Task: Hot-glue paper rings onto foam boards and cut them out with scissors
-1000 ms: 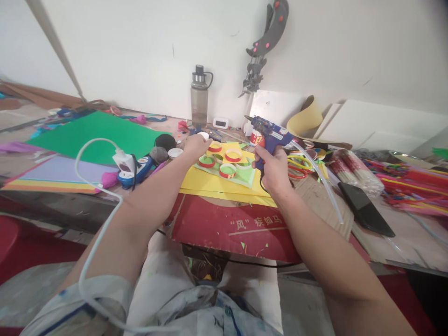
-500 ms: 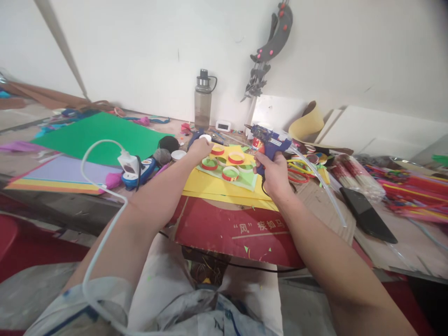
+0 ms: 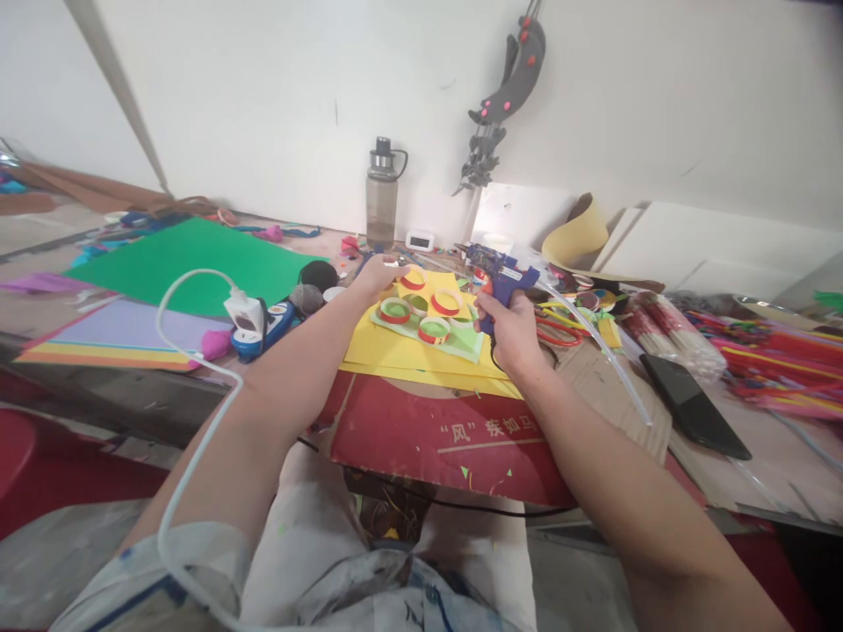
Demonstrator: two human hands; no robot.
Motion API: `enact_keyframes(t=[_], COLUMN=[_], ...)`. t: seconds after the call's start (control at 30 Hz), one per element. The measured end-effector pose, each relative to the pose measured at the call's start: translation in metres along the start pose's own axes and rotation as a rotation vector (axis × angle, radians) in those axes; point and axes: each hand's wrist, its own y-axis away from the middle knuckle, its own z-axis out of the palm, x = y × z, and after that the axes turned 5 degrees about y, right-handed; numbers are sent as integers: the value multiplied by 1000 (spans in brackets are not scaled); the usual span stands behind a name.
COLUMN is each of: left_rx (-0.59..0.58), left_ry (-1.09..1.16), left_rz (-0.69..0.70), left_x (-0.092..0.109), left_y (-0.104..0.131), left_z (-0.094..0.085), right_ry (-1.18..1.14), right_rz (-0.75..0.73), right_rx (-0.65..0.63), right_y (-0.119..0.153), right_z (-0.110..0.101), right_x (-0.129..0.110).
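The blue hot glue gun is in the right hand, fingers wrapped round its handle, right of the paper rings and just off the green sheet under them. Its long axis runs roughly crosswise, the nozzle toward the far left, past the rings' far side rather than down at any of them, while a clear glue stick trails from its back toward the near right. The left hand is at the rings' far left, its fingertips beside the farthest red-banded ring; it is the nearer hand to that one, the right hand to those on the right. Those left fingers are bunched, with a white bit by the tips, but I cannot tell whether they grip it. At least four rings have red bands, with paler ones among them; they are open hoops, green paper showing through several, set on green and yellow paper. Of the containers, a translucent water bottle is upright at the far side, capped, its contents unclear; a clear plastic bag on the right holds bundled red-and-white sticks; a red-labelled tub is partly hidden behind the glue gun, its inside not visible.
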Motion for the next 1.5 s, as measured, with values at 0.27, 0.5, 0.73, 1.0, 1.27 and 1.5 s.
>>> enact_keyframes(t=[0.27,0.5,0.73,1.0,1.27,1.5], left_rx=[-260,-332,-304,-503,-638,-716], left_ry=[230,237,433,575,583,675], left_rz=[-91,-142,-130,-71,-19,-118], left_x=[12,24,34,23,25,24], left_y=[15,24,38,53,69,67], left_z=[2,2,6,25,24,29], right_ry=[19,26,-64,-119,-203,-213], right_rz=[-5,-15,-88,-159,-221,-228], right_rx=[13,40,168,138,166,166], right_y=[1,0,-3,-2,-11,-13], right_z=[1,-1,-2,-3,-7,-8], right_x=[1,4,-5,-19,-19,-19])
